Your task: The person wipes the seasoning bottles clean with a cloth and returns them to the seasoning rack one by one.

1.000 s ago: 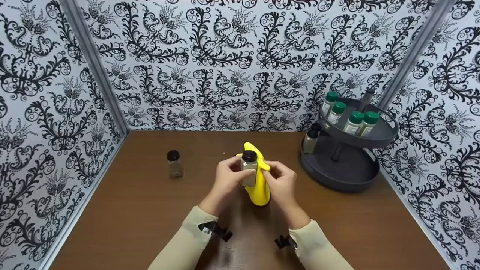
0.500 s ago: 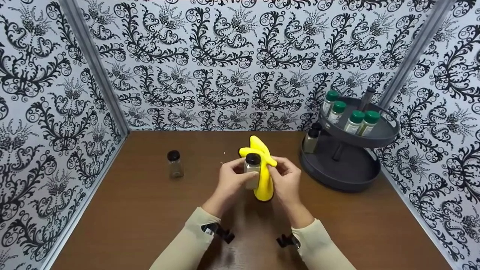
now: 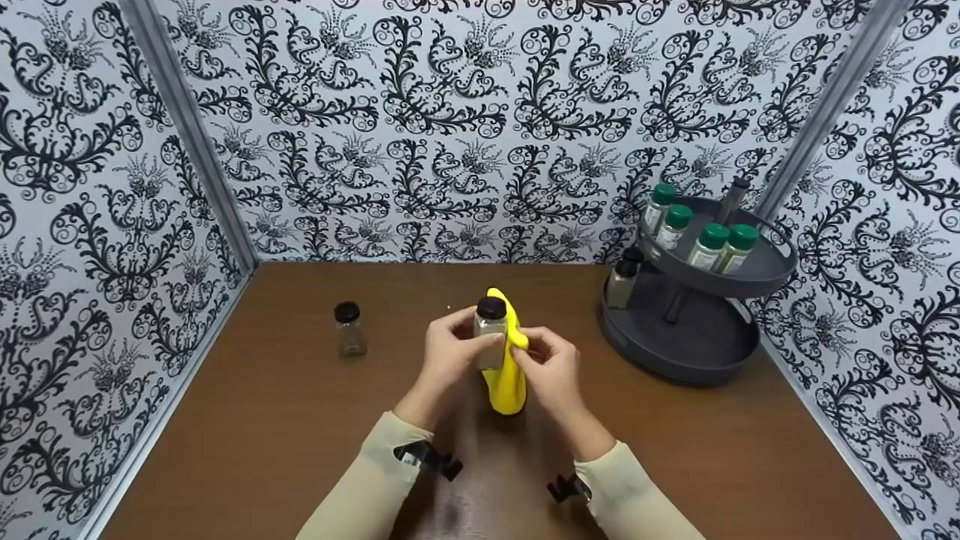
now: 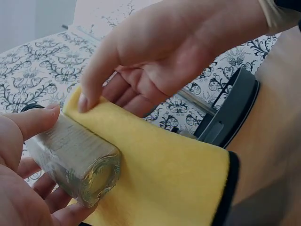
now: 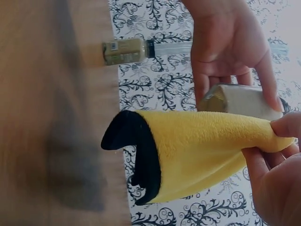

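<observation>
My left hand (image 3: 448,351) grips a square glass spice jar (image 3: 491,324) with a black cap, held up over the table. Its thumb lies along the jar's side, and the clear base shows in the left wrist view. Between finger and thumb, my right hand (image 3: 551,367) pinches a yellow cloth (image 3: 508,390) with black edging. The cloth hangs folded close against the jar's right side; its lower end with the dark edge (image 5: 148,165) shows in the right wrist view. Some of my left fingers are hidden behind the jar in the head view.
Another black-capped jar (image 3: 349,330) stands on the brown table (image 3: 285,435) to the left. At the right is a dark two-tier turntable (image 3: 679,352). Several green-capped bottles (image 3: 706,246) stand on its upper tier, black-capped jars (image 3: 621,283) on the lower. Patterned walls enclose the table.
Both hands, with jar and cloth, shifted slightly right and then back left. The cloth's top spread out half a second ago and is now folded narrower beside the jar.
</observation>
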Demonstrator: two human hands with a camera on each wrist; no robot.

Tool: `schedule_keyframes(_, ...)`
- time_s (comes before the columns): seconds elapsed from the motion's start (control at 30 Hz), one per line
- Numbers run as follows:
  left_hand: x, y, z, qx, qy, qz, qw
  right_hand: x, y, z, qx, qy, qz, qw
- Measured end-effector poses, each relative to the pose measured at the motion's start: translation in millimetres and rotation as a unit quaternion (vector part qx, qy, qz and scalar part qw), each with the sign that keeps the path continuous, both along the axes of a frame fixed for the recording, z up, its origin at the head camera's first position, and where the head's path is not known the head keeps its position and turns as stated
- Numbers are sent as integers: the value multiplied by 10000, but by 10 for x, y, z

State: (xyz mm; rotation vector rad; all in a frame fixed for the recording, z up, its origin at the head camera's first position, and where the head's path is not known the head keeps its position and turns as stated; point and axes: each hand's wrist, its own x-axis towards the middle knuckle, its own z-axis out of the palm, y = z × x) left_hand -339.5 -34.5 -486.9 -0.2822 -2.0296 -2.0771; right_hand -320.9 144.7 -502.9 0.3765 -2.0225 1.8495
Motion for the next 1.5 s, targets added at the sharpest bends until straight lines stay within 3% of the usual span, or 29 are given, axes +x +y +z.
schedule_keyframes(0.37, -52, -99, 51, 183, -58, 203, 9996, -13, -88, -158, 524, -164, 159, 9984)
schedule_keyframes(0.67, -68, -82, 64, 220, -125, 326, 9992, -81, -104, -210, 532, -271, 131, 9981)
schedule_keyframes(0.9, -53, -3, -27, 246, -170, 288, 9991, -88, -61, -214, 265, -338, -11, 9991)
schedule_keyframes(1.27, -25, 90, -118, 154, -221, -110, 9996, -76, 12, -79, -153, -232, -390, 9989)
schedule_keyframes(1.5, -35, 128, -166, 21, -250, -167, 9995, -60, 39, -15, -634, -108, -441, 9970)
